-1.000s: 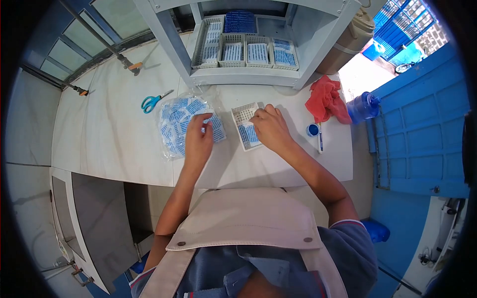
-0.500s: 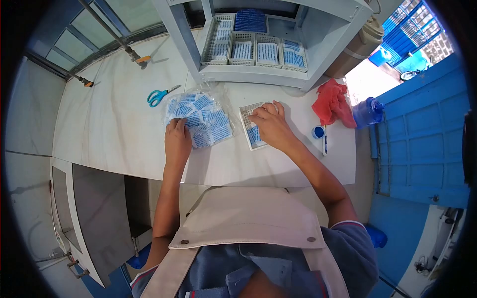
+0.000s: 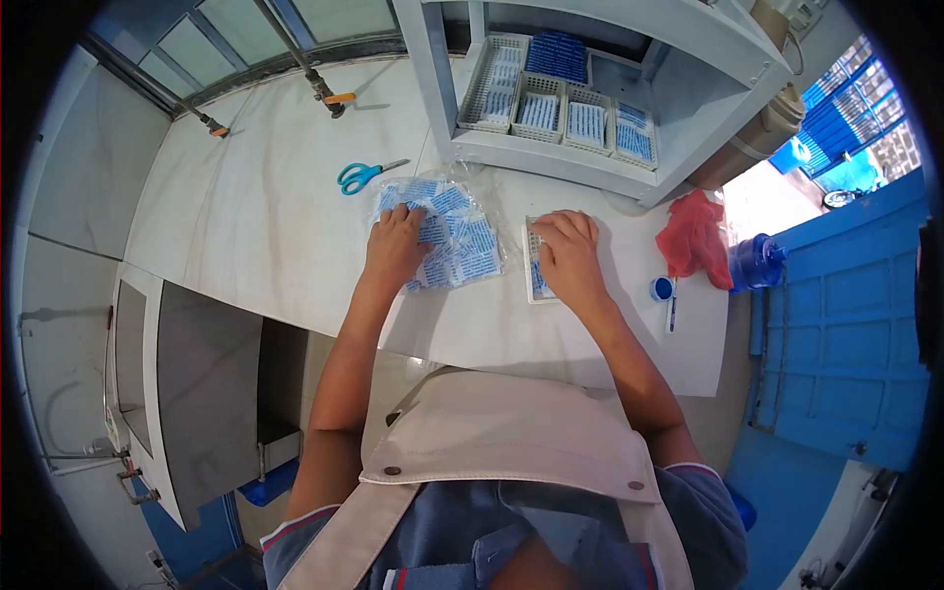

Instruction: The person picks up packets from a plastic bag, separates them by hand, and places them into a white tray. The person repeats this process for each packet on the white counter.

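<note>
A clear plastic bag (image 3: 470,250) full of small blue-and-white printed packets lies on the counter. My left hand (image 3: 397,244) rests on the packets at the bag's left side, its fingers bent down among them; their tips are partly hidden. To the right stands a small white basket (image 3: 542,295) with some of the same packets inside. My right hand (image 3: 572,258) is over that basket, covering much of it, with its fingers curled down into it. Whether either hand grips a packet is too small to tell.
Blue-handled scissors (image 3: 360,178) lie behind the bag. A white shelf (image 3: 560,162) at the back holds several baskets of packets (image 3: 587,123). On the right are a red cloth (image 3: 693,239), a small blue-topped jar (image 3: 662,288), a pen (image 3: 673,313) and a blue bottle (image 3: 755,263).
The view has shifted, so the counter's things appear farther right. My left hand has moved further over the packets in the bag. My right hand has its fingers lower over the basket.
</note>
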A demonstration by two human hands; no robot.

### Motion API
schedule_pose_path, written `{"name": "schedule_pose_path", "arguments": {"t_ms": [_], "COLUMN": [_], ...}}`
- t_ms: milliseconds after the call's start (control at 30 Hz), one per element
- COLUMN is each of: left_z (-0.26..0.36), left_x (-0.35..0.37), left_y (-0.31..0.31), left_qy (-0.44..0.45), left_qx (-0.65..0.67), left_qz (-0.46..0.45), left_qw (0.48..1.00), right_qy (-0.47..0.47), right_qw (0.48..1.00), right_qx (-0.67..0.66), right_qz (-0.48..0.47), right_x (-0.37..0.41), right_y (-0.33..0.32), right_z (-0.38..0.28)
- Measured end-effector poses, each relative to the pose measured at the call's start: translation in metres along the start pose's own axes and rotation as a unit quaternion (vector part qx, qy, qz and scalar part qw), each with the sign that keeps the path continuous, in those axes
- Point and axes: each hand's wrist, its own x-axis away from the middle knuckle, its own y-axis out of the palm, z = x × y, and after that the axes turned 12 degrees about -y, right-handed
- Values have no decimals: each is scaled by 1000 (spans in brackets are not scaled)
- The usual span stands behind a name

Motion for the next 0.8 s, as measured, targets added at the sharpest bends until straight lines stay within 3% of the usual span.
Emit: {"name": "schedule_pose_path", "arguments": {"t_ms": [67,133,233,300,333,400,433,500,567,633,667,733,767,800], "left_z": [-1,1,-5,-5,-6,-11,-13,-11,-11,-17,-20,-25,-25,-23], "left_x": [-2,-2,-3,3,6,13,16,21,24,23,21,18,17,17], "left_y": [2,2,3,6,6,2,-1,-17,-22,-22,-21,-22,-21,-22], "left_qy": [10,32,45,7,-32,-26,-19,-66,-111,-133,-134,-241,-241,-246], "left_qx": [-23,-43,-5,27,59,62,67,90,115,203,204,382,383,470], "left_qz": [-17,-44,-64,-66,-68,-26,12,-9,-36,9,9,-68,-66,-70], "left_qw": [1000,998,997,997,995,997,998,994,987,970,970,889,889,845], "right_qy": [-16,-15,-63,-118,-120,-128,-133,-127,-129,-128,-112,-96,-12,73], "right_qw": [999,974,969,973,973,974,974,958,955,952,950,943,919,881], "right_qx": [-41,-226,-237,-142,-143,-44,-44,-44,-87,-129,-197,-264,-346,-424], "right_qz": [7,-6,-20,-138,-136,-179,-179,-254,-253,-248,-215,-181,-189,-195], "right_x": [-17,-43,-78,-96,-98,-105,-108,-110,-111,-112,-114,-116,-117,-118], "right_y": [2,10,48,78,93,111,113,109,102,94,91,80,74,67], "right_z": [-7,-18,-23,-18,-13,-11,-11,-10,-9,-6,-5,-6,-5,-8]}}
